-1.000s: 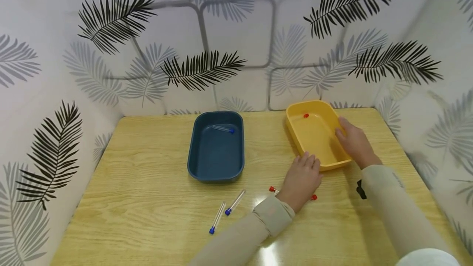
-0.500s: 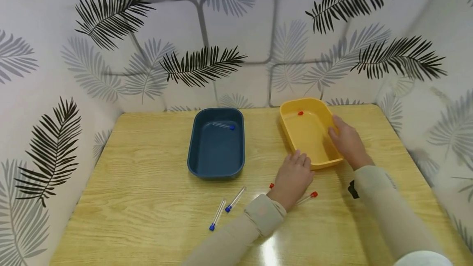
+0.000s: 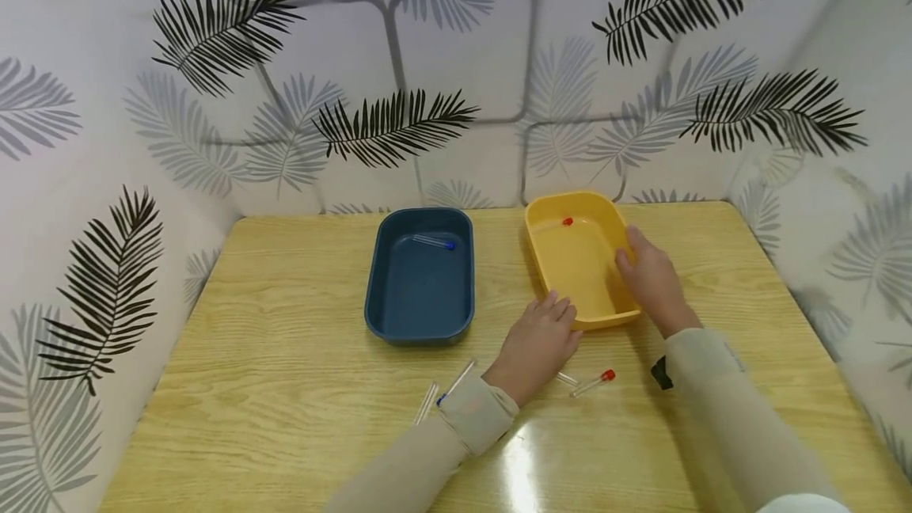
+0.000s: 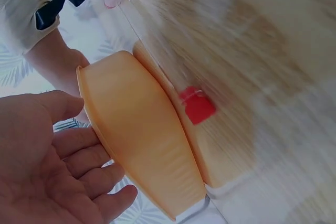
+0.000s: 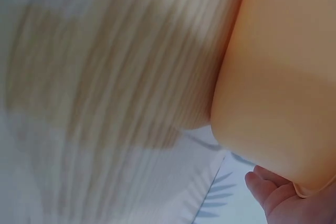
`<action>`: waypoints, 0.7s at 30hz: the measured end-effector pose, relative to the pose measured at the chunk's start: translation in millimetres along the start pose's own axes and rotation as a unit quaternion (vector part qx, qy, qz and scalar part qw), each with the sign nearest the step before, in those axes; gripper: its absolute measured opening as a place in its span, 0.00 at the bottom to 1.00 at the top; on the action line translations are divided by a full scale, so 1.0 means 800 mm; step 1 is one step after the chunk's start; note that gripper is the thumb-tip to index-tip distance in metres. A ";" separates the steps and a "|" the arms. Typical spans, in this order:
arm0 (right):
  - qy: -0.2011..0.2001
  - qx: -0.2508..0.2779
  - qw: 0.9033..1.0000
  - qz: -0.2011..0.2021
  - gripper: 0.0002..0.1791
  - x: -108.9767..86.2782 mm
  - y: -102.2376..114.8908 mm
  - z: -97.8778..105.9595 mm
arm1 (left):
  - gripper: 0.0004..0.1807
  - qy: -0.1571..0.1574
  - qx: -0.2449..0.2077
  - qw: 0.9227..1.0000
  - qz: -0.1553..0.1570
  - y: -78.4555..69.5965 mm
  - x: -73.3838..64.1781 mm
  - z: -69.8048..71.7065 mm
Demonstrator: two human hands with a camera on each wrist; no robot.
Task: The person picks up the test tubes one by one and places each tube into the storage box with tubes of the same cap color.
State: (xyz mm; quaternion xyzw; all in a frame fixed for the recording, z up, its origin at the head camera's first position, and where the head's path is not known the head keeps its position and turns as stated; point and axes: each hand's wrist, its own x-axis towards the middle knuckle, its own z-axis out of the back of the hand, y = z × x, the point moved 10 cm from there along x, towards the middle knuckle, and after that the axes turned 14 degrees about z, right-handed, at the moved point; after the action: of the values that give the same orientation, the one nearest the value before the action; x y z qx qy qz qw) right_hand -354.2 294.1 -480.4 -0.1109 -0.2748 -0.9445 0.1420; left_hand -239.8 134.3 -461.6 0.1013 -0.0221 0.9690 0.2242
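Observation:
A yellow plastic basin (image 3: 580, 267) stands at the back right of the table, a small red cap (image 3: 568, 222) at its far end. My right hand (image 3: 651, 279) grips its right rim, thumb inside; in the right wrist view, fingers (image 5: 278, 190) lie against the outer wall. My left hand (image 3: 537, 343) holds the near left corner, its fingertips over the rim. The left wrist view shows the loosely bent fingers (image 4: 86, 158) at the rim. Below lie a red-capped tube (image 3: 593, 383) and another clear tube (image 3: 568, 379), partly hidden by the left hand.
Left of the yellow basin stands a dark blue basin (image 3: 420, 291) holding a blue-capped tube (image 3: 433, 242). Two more tubes, a nearer one (image 3: 425, 404) and a farther one (image 3: 456, 382), lie before it, partly behind the left sleeve. A patterned wall (image 3: 456, 62) borders the table.
Both hands have shifted the yellow basin left, closer to the blue one. The left forearm now covers parts of the blue-capped tubes; the red-capped tube on the right is more exposed.

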 end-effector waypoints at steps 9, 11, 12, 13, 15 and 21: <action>-0.012 -0.001 1.000 0.000 0.30 -0.003 0.019 -0.009 | 0.19 -0.005 -0.030 1.000 -0.005 0.021 -0.011 0.003; -0.010 -0.001 1.000 -0.006 0.30 -0.006 0.023 -0.010 | 0.19 -0.001 -0.050 0.999 -0.003 0.026 -0.013 0.003; -0.010 -0.002 1.000 -0.008 0.30 -0.007 0.025 -0.011 | 0.19 0.004 -0.060 0.998 -0.002 0.028 -0.015 0.002; -0.011 -0.002 1.000 -0.010 0.30 -0.008 0.028 -0.012 | 0.19 0.009 -0.067 0.998 -0.001 0.030 -0.016 0.002; -0.019 -0.005 1.000 -0.009 0.30 -0.010 0.033 -0.012 | 0.20 0.023 -0.086 0.996 0.005 0.035 -0.018 0.001; -0.046 -0.018 0.999 -0.002 0.29 -0.010 0.047 -0.016 | 0.23 0.063 -0.130 0.989 0.025 0.054 -0.022 -0.002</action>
State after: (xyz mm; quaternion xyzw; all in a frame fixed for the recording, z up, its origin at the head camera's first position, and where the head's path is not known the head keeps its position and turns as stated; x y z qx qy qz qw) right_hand -336.2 258.5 -475.4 -0.1557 -0.2642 -0.9435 0.1252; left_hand -243.8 88.2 -466.3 0.0090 -0.1366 0.9676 0.2120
